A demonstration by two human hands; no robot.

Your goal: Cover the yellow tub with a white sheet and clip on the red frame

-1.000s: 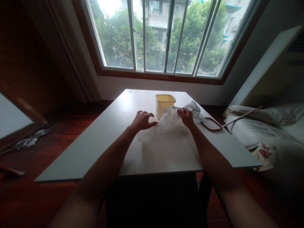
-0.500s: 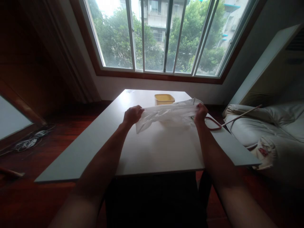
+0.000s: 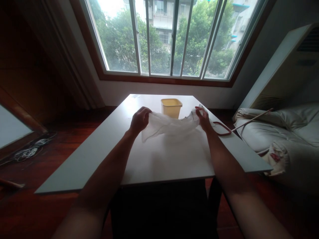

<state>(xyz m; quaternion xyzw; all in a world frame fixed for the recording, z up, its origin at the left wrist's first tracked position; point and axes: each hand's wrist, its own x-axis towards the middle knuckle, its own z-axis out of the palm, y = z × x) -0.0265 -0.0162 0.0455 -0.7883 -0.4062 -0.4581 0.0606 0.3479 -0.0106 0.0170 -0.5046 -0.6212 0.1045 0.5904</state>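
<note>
A thin, translucent white plastic bag (image 3: 169,126) hangs between my two hands above the table, sagging in the middle. My left hand (image 3: 141,120) is closed on its left end, the fingers pinched near the top edge. At the bag's right end, my right hand (image 3: 203,119) grips the bunched plastic between thumb and fingers. Just behind the bag stands a yellow square bin (image 3: 171,108), upright, its lower part partly hidden by the plastic.
The white table (image 3: 99,156) spans the centre. A reddish-brown loop (image 3: 223,129) lies on its right side, beside a thin stick (image 3: 251,119) that reaches over the pale sofa (image 3: 256,132). Cables (image 3: 30,151) lie on the floor at left. A window is beyond the table.
The bag's middle has dropped and slackened, showing more of the yellow bin. My right hand has moved slightly left and its fingers are lifted more.
</note>
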